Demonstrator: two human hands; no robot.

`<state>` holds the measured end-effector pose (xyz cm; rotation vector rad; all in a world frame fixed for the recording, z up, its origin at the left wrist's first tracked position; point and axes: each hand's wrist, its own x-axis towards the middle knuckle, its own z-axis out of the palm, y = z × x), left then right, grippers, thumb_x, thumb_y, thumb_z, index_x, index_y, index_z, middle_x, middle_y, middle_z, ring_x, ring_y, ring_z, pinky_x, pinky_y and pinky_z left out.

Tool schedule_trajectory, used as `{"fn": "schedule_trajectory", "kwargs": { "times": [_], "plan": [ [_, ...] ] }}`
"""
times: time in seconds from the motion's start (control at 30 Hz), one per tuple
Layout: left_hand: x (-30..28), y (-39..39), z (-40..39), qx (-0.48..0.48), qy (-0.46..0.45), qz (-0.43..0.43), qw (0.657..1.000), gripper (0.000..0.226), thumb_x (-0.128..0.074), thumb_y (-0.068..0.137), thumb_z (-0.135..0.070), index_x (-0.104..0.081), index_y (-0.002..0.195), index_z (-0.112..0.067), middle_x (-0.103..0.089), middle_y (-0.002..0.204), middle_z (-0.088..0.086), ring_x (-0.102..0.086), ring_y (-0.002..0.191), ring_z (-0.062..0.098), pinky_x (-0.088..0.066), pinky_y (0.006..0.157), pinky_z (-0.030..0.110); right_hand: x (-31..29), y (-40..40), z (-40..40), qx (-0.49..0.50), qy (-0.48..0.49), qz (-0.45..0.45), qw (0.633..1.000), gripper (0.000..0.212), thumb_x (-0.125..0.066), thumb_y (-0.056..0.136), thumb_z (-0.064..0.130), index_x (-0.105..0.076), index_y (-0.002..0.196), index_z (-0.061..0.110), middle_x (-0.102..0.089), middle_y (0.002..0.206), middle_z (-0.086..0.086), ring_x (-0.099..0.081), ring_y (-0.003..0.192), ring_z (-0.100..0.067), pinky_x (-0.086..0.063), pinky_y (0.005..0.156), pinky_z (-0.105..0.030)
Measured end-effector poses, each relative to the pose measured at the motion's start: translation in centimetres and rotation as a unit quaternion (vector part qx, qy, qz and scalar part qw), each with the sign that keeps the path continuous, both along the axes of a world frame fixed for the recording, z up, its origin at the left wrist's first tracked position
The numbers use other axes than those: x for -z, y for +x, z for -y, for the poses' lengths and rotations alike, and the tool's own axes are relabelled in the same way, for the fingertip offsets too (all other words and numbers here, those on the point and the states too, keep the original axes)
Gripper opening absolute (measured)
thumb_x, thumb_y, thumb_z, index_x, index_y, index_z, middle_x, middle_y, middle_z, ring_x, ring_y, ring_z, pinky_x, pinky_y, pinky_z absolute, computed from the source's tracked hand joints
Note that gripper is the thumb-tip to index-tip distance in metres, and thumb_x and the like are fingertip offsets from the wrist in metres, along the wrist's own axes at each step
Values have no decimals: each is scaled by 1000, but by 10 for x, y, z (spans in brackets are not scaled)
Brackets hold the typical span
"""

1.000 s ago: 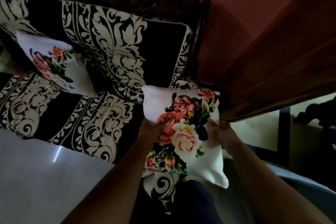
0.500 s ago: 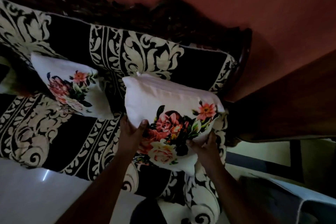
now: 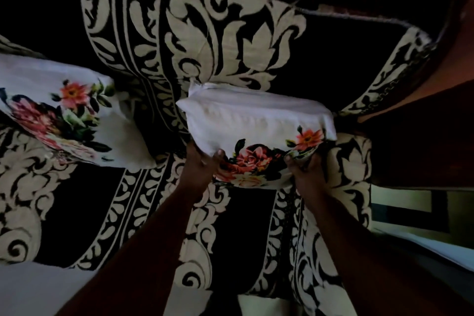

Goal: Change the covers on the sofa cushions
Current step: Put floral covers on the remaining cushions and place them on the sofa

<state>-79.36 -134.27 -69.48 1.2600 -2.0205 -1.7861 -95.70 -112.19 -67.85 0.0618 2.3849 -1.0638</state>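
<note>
Head view. A white fabric cushion with a printed bouquet of red and peach roses (image 3: 259, 133) is held by both hands over the seat at the right end of a sofa draped in black cloth with cream scrollwork (image 3: 230, 33). The left hand (image 3: 202, 164) grips the cushion's near left corner, thumb curled over the printed face; the right hand (image 3: 305, 172) grips the near right corner, its fingers (image 3: 291, 161) curled round the edge. The cushion's long axis runs left to right, roughly parallel to the backrest, and its body lies beyond the fingers, on their far side. Its far edge is close to or touching the backrest; which cannot be told. Both hands are equally near it. A second cushion of the same floral print (image 3: 66, 115) leans on the backrest, well apart to the left. Judged stage: setting a covered cushion in place, a short push away from the person.
</note>
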Motion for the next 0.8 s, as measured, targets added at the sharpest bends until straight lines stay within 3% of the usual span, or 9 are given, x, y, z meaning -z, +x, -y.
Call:
{"fn": "schedule_trajectory", "kwargs": {
  "times": [0.17,0.27,0.37,0.47,0.57,0.6,0.67,0.73,0.8],
  "plan": [
    [2,0,3,9,-15,11,1000,58,-69,94,-23,-35,141,-30,-54,139,-2,-53,118,-13,-43,89,4,6,5,3,-19,28,-11,999,75,-72,91,37,-36,151,8,-46,130,3,-40,121,-8,-28,92,-10],
    [-7,4,5,25,7,24,999,66,-70,91,-46,-38,147,-31,-54,143,-9,-52,127,-6,-46,104,22,1,13,6,-17,44,5,999,97,-68,83,64,-30,154,10,-46,149,-8,-43,138,-25,-37,109,-33],
    [-25,12,2,26,17,30,999,77,-63,85,-64,-37,149,-30,-55,143,-10,-52,129,4,-45,110,35,-19,22,7,-11,55,27,998,94,-65,89,58,-22,158,10,-34,159,-13,-36,144,-31,-33,112,-36],
    [-83,22,-19,1,11,54,998,85,-59,87,-70,-32,155,-26,-48,151,-6,-49,133,12,-42,109,35,-55,37,-3,-27,37,63,997,102,-55,88,70,-10,162,16,-20,166,-9,-27,149,-31,-30,113,-36],
    [-132,45,-48,-42,0,101,994,75,-56,99,-48,-23,159,-15,-36,156,-1,-40,139,16,-31,99,21,-103,59,-20,-40,-61,92,993,111,-49,77,82,-10,162,23,-15,168,-3,-25,151,-27,-26,117,-33],
    [-148,56,-58,-45,-1,117,992,77,-55,98,-49,-23,159,-15,-36,158,4,-40,140,20,-31,96,20,-119,67,-27,-34,-80,111,990,121,-48,67,91,-9,162,27,-14,169,-1,-25,151,-27,-28,119,-39],
    [-184,83,-84,-53,-16,124,991,82,-55,94,-58,-27,158,-16,-43,155,12,-47,136,26,-36,89,23,-154,85,-49,-39,-112,127,985,130,-45,57,101,-10,161,31,-14,169,1,-25,152,-26,-30,120,-49],
    [-228,108,-117,-72,-9,103,992,82,-55,91,-64,-34,154,-16,-51,149,10,-52,133,26,-40,96,29,-189,101,-74,-59,-145,116,981,114,-47,71,93,-16,161,30,-18,168,0,-27,151,-24,-29,120,-49],
    [-267,135,-154,-95,-10,72,993,89,-55,81,-74,-42,148,-16,-56,141,6,-54,130,26,-44,104,38,-226,117,-99,-78,-156,105,979,122,-44,61,100,-21,159,31,-21,167,1,-29,150,-25,-32,119,-51]
  ]
}}
